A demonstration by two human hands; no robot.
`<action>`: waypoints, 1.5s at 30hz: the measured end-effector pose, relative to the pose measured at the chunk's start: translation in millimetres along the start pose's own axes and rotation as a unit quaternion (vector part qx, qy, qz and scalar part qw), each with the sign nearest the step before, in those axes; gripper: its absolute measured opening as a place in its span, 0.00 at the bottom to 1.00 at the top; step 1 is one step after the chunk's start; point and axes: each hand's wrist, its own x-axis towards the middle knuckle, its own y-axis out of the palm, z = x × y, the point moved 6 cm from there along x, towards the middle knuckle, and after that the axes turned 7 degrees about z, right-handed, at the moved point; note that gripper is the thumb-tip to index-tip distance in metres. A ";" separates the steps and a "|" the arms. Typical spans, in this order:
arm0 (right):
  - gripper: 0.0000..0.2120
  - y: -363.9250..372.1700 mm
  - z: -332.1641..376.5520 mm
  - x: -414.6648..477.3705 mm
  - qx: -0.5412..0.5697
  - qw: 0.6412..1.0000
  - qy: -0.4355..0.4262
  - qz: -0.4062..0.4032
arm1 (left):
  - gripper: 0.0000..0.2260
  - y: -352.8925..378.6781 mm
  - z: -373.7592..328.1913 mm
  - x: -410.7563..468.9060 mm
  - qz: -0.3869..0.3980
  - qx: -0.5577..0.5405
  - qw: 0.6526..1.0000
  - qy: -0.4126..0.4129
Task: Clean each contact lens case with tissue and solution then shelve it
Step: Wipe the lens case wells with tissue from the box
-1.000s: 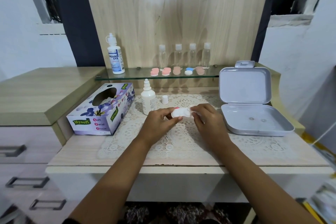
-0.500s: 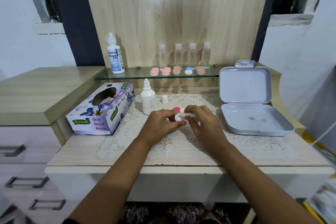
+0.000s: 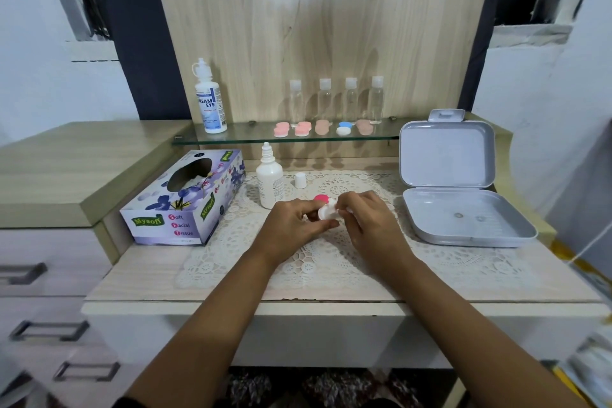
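left hand (image 3: pixel 293 225) is gripping the pink lens case (image 3: pixel 320 198), right hand (image 3: pixel 367 225) is pinching tissue (image 3: pixel 328 212) onto it; judging it's needing slow twists into each well.

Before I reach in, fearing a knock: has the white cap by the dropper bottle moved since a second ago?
No. The white cap stands right of the dropper bottle, same gap as before.

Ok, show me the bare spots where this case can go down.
Free: the lace mat between tissue box and left hand; the strip in front of the grey box; glass shelf between Dream Eye bottle and the leftmost pink case. Crowded: shelf's right half, and around the dropper bottle.
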 end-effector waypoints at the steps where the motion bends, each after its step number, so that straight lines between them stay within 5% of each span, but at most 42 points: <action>1: 0.04 0.0 1.2 0.0 0.003 1.000 -0.003 0.003 | 0.15 0.2 0.7 0.2 0.001 0.002 1.000 0.000; 6: 0.03 5.4 7.6 -1.7 0.025 0.998 -0.026 0.055 | 0.11 1.7 2.4 1.0 0.017 0.023 1.000 -0.002; 18: 0.09 -1.3 4.1 0.6 -0.031 0.999 0.014 0.016 | 0.16 -0.4 2.0 0.4 -0.008 -0.009 1.000 0.003; 31: 0.07 -7.4 -26.2 0.3 -0.007 0.988 0.152 -0.025 | 0.16 -3.0 9.4 -0.4 -0.027 -0.077 0.996 -0.044; 45: 0.10 -5.0 -21.1 -0.1 0.053 0.977 0.199 0.055 | 0.08 -2.2 17.8 5.3 -0.016 -0.062 0.996 -0.059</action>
